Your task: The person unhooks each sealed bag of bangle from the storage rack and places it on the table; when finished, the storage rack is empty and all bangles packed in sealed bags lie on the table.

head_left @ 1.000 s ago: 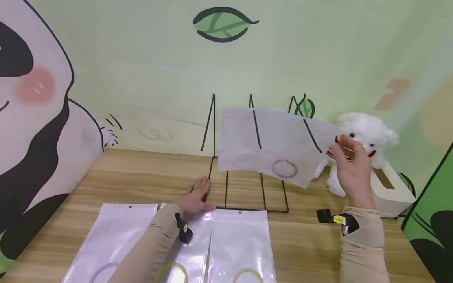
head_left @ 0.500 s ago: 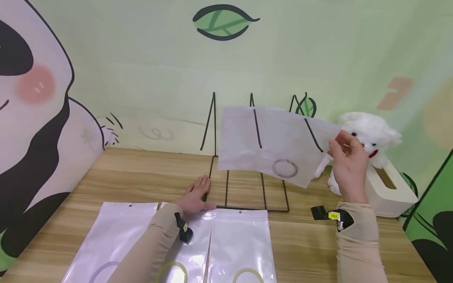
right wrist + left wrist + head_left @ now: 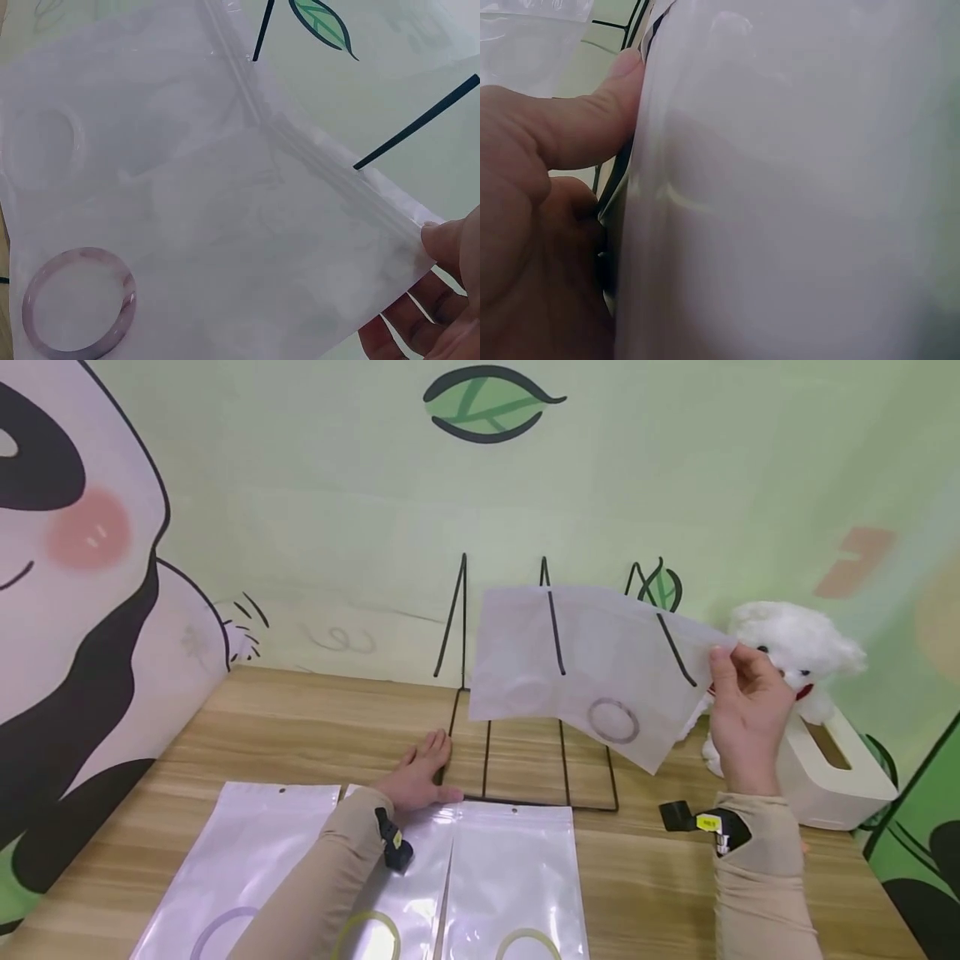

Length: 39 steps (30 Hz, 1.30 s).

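A black wire display rack with three prongs stands on the table. Two translucent zip bags hang on it, a left bag on the middle prong and a right bag on the right prong. A pinkish bangle shows in the right bag. My right hand pinches this bag's upper right corner between thumb and fingers, pulling it slanted. My left hand rests on the rack's front left base, fingers straight and thumb spread; in the left wrist view, a pale bag hides part of the hand's surroundings.
Three more bags lie on the wooden table in front, a left one and a right one, with the middle one partly under my left arm. A white plush toy and a tissue box stand at right.
My right hand has drawn slightly left toward the rack, still pinching the bag corner, and the bag's lower right corner hangs a little lower. The head view has shifted slightly; my left hand stays put.
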Each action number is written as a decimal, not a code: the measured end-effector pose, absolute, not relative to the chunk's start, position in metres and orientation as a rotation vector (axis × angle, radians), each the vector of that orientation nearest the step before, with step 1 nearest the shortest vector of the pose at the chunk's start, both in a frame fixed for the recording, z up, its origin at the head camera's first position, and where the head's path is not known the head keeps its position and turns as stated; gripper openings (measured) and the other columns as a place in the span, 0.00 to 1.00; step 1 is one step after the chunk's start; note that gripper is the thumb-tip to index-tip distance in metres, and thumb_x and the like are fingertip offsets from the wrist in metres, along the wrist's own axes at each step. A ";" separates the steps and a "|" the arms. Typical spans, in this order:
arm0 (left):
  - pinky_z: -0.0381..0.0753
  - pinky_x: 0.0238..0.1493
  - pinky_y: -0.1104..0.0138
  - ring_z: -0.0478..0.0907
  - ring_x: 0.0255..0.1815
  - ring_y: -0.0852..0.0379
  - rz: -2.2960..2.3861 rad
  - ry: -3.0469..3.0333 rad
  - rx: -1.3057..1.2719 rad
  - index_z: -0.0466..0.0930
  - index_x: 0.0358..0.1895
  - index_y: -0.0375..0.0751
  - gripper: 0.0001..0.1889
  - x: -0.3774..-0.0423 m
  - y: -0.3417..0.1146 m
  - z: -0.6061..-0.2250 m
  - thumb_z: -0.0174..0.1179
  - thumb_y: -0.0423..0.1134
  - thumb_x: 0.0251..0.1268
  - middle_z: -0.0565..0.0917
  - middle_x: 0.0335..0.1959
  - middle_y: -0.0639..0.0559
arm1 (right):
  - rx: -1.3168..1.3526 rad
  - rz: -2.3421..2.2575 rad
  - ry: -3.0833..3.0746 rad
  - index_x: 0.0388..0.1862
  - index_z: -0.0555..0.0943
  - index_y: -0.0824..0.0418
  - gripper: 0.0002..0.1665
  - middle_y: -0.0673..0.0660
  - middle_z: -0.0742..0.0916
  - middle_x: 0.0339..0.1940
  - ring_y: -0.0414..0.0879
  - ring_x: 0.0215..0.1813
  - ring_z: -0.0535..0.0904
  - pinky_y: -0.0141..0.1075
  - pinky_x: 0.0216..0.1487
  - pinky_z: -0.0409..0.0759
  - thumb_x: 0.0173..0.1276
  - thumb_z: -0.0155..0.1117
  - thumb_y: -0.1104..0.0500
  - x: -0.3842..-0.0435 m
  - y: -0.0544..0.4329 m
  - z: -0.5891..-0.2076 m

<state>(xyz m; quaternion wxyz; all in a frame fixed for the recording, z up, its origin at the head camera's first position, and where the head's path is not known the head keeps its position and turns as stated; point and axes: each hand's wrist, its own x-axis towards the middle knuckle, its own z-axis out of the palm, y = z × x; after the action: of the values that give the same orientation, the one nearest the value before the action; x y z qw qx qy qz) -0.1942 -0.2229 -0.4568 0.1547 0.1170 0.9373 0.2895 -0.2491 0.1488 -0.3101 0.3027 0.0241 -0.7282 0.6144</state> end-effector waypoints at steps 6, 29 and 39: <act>0.28 0.74 0.51 0.27 0.78 0.45 0.805 2.696 0.336 0.37 0.76 0.30 0.50 -0.195 -0.224 -0.460 0.59 0.54 0.66 0.33 0.77 0.37 | 0.083 1.620 -1.919 0.47 0.83 0.66 0.14 0.48 0.83 0.37 0.41 0.39 0.75 0.28 0.40 0.73 0.69 0.63 0.57 -0.250 0.149 -0.309; 0.28 0.74 0.51 0.27 0.77 0.45 0.806 2.684 0.334 0.37 0.76 0.30 0.50 -0.195 -0.222 -0.458 0.59 0.54 0.66 0.33 0.77 0.37 | 0.023 1.516 -1.820 0.47 0.84 0.66 0.16 0.47 0.84 0.36 0.40 0.38 0.77 0.27 0.42 0.75 0.67 0.66 0.55 -0.244 0.150 -0.306; 0.29 0.74 0.50 0.29 0.78 0.43 0.835 2.692 0.339 0.39 0.75 0.27 0.50 -0.195 -0.223 -0.457 0.61 0.52 0.66 0.35 0.77 0.35 | 0.014 1.476 -1.846 0.48 0.83 0.66 0.17 0.46 0.83 0.36 0.40 0.37 0.77 0.27 0.41 0.75 0.68 0.64 0.55 -0.238 0.154 -0.306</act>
<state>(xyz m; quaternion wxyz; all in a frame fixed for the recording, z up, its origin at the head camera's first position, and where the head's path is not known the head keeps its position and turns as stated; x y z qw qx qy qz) -0.1949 -0.2227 -0.4573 0.1508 0.1181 0.9374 0.2908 -0.2384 0.1543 -0.3059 0.3790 0.0057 -0.7227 0.5779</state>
